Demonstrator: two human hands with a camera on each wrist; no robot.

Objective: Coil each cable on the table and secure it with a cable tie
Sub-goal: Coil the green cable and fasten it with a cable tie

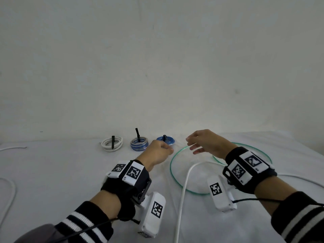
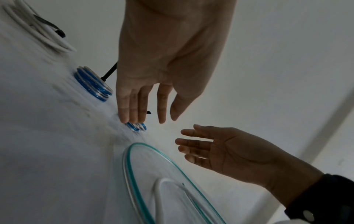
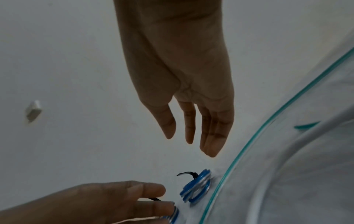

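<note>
Three tied coils stand in a row at the back of the table: a white coil [image 1: 112, 144], a blue-and-silver coil [image 1: 139, 143] and a blue coil [image 1: 165, 140], each with a black cable tie. A thin green cable [image 1: 172, 172] lies in wide loose loops in front of them, and a loose white cable [image 1: 184, 190] crosses it. My left hand [image 1: 168, 149] hovers just in front of the blue coil [image 2: 137, 126] with straight fingers, holding nothing. My right hand [image 1: 190, 143] is open above the green cable [image 3: 239, 151], a little right of the blue coil [image 3: 197, 188].
A white cloth [image 1: 61, 172] covers the table, and a plain wall rises right behind the coils. Another white cable [image 1: 10, 190] curves along the left edge, and a white cable end [image 1: 12, 148] lies at the far left. A small white fitting [image 3: 33, 111] sticks out of the wall.
</note>
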